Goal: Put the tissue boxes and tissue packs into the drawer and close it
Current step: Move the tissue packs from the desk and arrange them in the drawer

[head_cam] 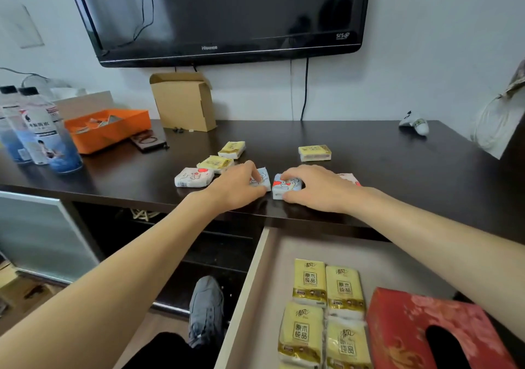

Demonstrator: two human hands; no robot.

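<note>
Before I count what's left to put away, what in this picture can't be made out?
All in the head view:
- Pack under the left hand: mostly covered, print unreadable.
- Pink pack behind the right hand: only an edge shows.
- Red tissue box and the lowest yellow packs in the drawer: cut off by the bottom edge.
- Orange tray: contents too small to identify.

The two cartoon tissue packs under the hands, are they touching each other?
Apart. The head view shows a dark strip of desk between the left hand's pack and the right hand's pack.
</note>
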